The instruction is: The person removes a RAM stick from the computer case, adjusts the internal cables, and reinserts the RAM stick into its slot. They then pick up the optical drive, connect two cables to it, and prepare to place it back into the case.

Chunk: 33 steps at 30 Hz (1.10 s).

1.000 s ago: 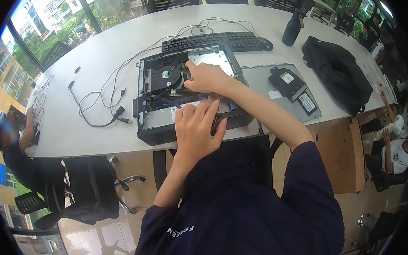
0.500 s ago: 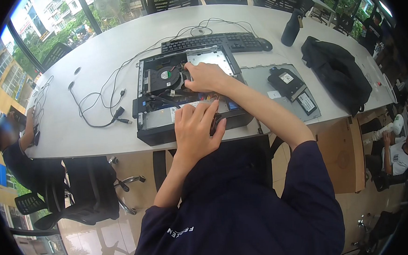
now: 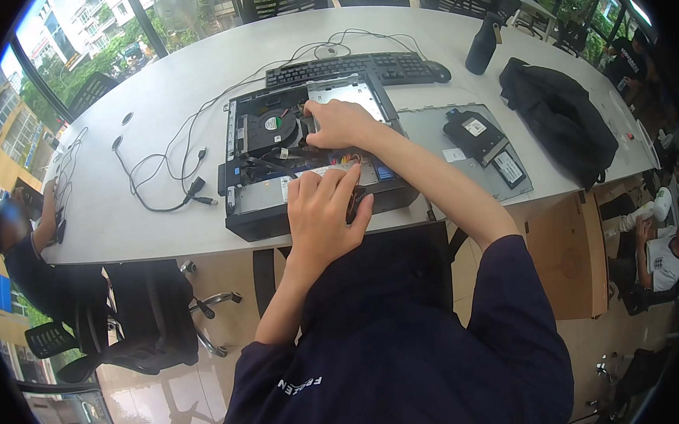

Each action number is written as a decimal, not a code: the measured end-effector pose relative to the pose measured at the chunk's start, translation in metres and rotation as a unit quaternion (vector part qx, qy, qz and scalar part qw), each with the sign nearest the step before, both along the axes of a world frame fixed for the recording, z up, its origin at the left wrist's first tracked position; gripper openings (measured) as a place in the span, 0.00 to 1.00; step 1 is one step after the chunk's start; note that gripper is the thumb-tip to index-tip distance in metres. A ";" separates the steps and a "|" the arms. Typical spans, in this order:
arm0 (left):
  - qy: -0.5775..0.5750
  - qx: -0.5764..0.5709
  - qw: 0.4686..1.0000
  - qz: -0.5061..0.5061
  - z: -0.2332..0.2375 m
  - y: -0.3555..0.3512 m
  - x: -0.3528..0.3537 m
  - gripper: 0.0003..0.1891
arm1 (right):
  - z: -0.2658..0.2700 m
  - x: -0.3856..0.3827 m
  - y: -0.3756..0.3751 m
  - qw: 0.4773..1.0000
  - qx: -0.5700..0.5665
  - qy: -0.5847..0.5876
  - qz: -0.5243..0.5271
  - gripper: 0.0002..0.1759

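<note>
A black desktop computer case (image 3: 259,228) lies on the table with its top off and its insides bare. Inside at the left sits a round black cooling fan (image 3: 273,129) with a green-centred label. My right hand (image 3: 343,125) reaches into the case just right of the fan, thumb and forefinger bent down; what lies between their tips is hidden. My left hand (image 3: 320,213) rests over the case's near edge, on the silver metal box there. Its fingers and thumb curve around a dark bundle of cables (image 3: 357,201), close to some coloured wires (image 3: 347,160).
Behind the case are a black keyboard (image 3: 401,69) and mouse (image 3: 440,71). A grey metal panel (image 3: 420,126) at the right bears a black drive caddy (image 3: 472,131) and a small drive (image 3: 509,168). A bottle (image 3: 484,46), black bag (image 3: 555,121) and loose cables (image 3: 166,156) lie around. Another person (image 3: 27,247) sits left.
Both hands keep nearly the same places at the case. The whole view has shifted slightly, and no part has visibly come out.
</note>
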<state>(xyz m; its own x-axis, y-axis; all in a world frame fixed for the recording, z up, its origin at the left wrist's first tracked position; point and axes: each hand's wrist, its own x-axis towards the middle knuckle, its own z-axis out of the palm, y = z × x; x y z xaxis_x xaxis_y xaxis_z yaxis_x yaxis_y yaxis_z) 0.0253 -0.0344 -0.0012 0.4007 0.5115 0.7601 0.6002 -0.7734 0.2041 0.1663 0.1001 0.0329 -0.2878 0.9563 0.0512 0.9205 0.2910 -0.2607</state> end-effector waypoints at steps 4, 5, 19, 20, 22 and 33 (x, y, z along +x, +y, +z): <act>0.002 0.001 1.000 0.000 0.000 -0.001 0.000 0.22 | 0.001 0.003 0.001 1.000 -0.001 0.004 0.010 0.33; 0.002 0.002 1.000 -0.002 0.001 -0.001 0.000 0.22 | 0.000 0.003 0.003 1.000 -0.013 0.005 0.008 0.33; 0.000 0.001 1.000 -0.016 0.006 -0.003 0.003 0.22 | 0.001 0.006 -0.002 0.999 -0.028 -0.014 0.012 0.43; 0.004 0.003 1.000 -0.012 0.006 -0.003 0.003 0.22 | 0.007 0.008 -0.008 0.999 -0.041 -0.013 0.014 0.44; 0.014 0.000 1.000 -0.001 0.007 -0.003 0.003 0.22 | 0.018 0.014 -0.014 0.998 -0.050 -0.016 0.017 0.45; 0.006 -0.002 1.000 0.004 0.005 -0.002 0.001 0.23 | -0.006 0.209 -0.147 0.946 0.201 0.198 -0.161 0.35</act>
